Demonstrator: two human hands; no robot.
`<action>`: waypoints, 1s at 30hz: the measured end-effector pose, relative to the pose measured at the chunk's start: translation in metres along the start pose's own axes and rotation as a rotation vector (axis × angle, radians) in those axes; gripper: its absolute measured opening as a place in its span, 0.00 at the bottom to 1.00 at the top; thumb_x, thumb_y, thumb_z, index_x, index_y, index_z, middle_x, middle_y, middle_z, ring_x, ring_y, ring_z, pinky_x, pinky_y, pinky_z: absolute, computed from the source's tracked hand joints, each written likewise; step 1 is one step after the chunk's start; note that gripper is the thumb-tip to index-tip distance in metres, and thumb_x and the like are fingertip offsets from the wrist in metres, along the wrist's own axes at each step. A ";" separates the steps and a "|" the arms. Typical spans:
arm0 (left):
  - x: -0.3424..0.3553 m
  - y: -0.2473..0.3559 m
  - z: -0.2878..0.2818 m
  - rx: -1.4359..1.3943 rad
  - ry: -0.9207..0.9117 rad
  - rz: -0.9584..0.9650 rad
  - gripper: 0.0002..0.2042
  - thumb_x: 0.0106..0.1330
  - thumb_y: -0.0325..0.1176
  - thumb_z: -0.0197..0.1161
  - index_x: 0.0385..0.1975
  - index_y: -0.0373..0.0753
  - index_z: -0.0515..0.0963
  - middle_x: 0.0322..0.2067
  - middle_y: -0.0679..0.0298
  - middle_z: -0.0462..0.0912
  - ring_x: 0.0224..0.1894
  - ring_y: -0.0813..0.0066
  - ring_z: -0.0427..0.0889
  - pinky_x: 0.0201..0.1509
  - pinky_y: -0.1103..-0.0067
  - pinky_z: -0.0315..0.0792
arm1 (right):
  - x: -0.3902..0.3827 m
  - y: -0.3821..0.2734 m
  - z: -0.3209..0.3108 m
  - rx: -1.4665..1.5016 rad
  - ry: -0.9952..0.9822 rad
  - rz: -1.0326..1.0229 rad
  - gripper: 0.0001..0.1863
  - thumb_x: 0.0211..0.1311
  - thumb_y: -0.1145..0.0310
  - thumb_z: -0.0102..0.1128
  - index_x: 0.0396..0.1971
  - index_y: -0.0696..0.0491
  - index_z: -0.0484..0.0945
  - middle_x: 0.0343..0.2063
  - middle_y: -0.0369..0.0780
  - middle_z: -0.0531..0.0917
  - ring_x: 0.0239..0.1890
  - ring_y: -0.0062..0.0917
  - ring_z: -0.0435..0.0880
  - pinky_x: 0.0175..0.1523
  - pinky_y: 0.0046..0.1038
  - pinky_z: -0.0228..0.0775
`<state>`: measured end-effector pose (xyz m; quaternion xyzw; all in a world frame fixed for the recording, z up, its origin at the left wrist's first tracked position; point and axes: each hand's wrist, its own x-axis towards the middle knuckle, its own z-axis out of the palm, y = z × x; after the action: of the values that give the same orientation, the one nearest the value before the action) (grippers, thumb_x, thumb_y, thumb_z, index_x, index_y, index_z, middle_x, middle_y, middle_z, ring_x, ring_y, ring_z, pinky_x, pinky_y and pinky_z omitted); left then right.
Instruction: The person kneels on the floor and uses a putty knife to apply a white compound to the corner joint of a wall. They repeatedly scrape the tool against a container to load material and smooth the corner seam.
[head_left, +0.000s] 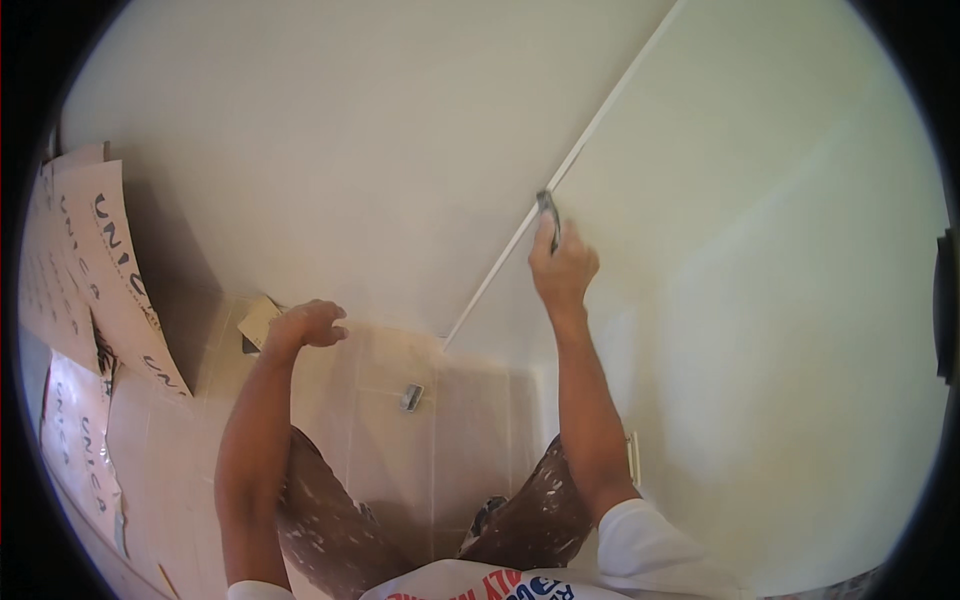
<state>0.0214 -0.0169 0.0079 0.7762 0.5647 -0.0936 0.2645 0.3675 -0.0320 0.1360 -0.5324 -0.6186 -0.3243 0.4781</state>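
Observation:
My right hand (564, 258) grips a small dark grey tool (548, 212) against a narrow white strip (492, 275) that runs diagonally where the pale wall surfaces (730, 260) meet. My left hand (316, 324) hangs loosely curled with fingers apart and nothing visible in it, near the foot of the wall. Just left of it a beige square piece (256, 315) with a dark item partly under it rests at the floor's edge. A small grey rectangular object (411, 397) lies on the tiled floor (390, 450) below and between my hands.
Large printed paper or cardboard sheets (85, 255) stand and hang at the far left, torn in places. My paint-spattered legs (530, 500) are at the bottom. A pale upright item (632, 460) shows beside my right forearm; a dark shape (942, 305) sits at the far right rim.

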 end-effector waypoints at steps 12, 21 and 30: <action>0.006 -0.011 0.004 0.073 0.016 0.047 0.26 0.64 0.48 0.60 0.60 0.44 0.71 0.58 0.58 0.75 0.62 0.59 0.71 0.65 0.66 0.67 | -0.009 0.008 0.007 0.146 0.050 -0.011 0.15 0.64 0.63 0.56 0.19 0.54 0.74 0.08 0.43 0.72 0.10 0.37 0.72 0.17 0.35 0.61; 0.001 -0.003 -0.001 0.049 0.015 0.017 0.26 0.65 0.47 0.58 0.60 0.42 0.71 0.59 0.58 0.73 0.64 0.60 0.68 0.66 0.67 0.65 | -0.015 0.007 0.003 0.010 -0.131 0.063 0.18 0.65 0.60 0.55 0.18 0.54 0.73 0.08 0.43 0.72 0.09 0.39 0.72 0.19 0.38 0.62; 0.005 -0.001 0.002 0.023 0.017 0.057 0.26 0.65 0.47 0.58 0.59 0.41 0.71 0.59 0.57 0.73 0.64 0.58 0.68 0.66 0.67 0.64 | -0.025 0.005 0.007 0.066 -0.050 0.049 0.15 0.65 0.61 0.55 0.20 0.53 0.74 0.10 0.43 0.75 0.12 0.41 0.74 0.20 0.41 0.64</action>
<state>0.0225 -0.0135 0.0041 0.7958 0.5433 -0.0859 0.2532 0.3697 -0.0331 0.1099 -0.5392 -0.6275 -0.2785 0.4878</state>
